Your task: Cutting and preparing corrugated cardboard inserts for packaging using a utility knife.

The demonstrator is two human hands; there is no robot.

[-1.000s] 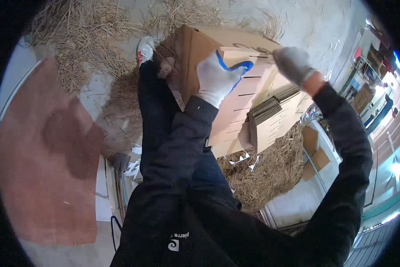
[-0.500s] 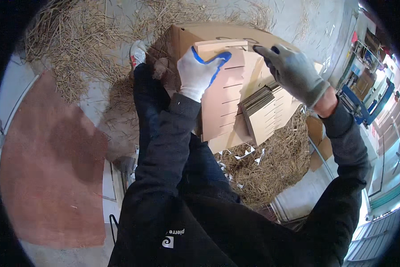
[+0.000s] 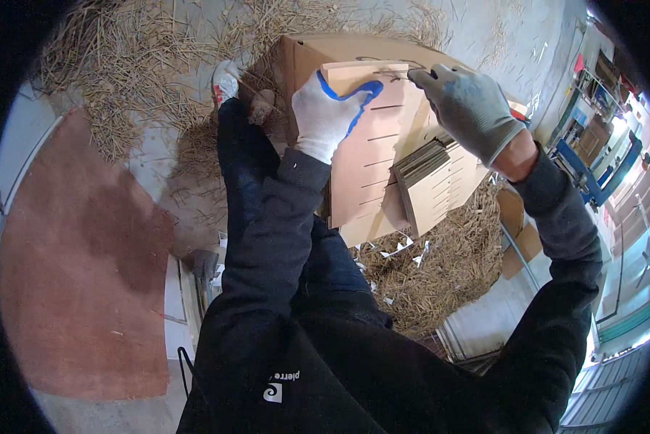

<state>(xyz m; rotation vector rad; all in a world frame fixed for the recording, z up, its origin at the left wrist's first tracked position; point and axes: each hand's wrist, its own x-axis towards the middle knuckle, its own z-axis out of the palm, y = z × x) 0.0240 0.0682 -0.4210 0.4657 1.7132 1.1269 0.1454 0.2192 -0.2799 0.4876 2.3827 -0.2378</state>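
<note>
My left hand (image 3: 328, 114), in a white glove with blue coating, grips the far left edge of a tan cardboard sheet (image 3: 362, 163) with a row of short slots. Its thumb lies across the top face. My right hand (image 3: 471, 107), in a greyish glove, is bent closed at the sheet's far right corner; what its fingertips pinch, if anything, is hidden. Right of the sheet, a stack of slotted cardboard strips (image 3: 440, 184) lies tilted, its layered edges showing. Beneath all this stands a large cardboard box (image 3: 339, 48).
Straw (image 3: 108, 79) is strewn over the floor on the far left, and a straw pile (image 3: 440, 282) with white scraps lies near the box. A reddish-brown board (image 3: 86, 275) covers the left floor. A blue metal frame (image 3: 603, 173) stands at the right.
Both hands and the slotted sheet have shifted slightly right. My right hand's fingers have curled in more at the sheet's far corner. The strip stack keeps its place on the cardboard.
</note>
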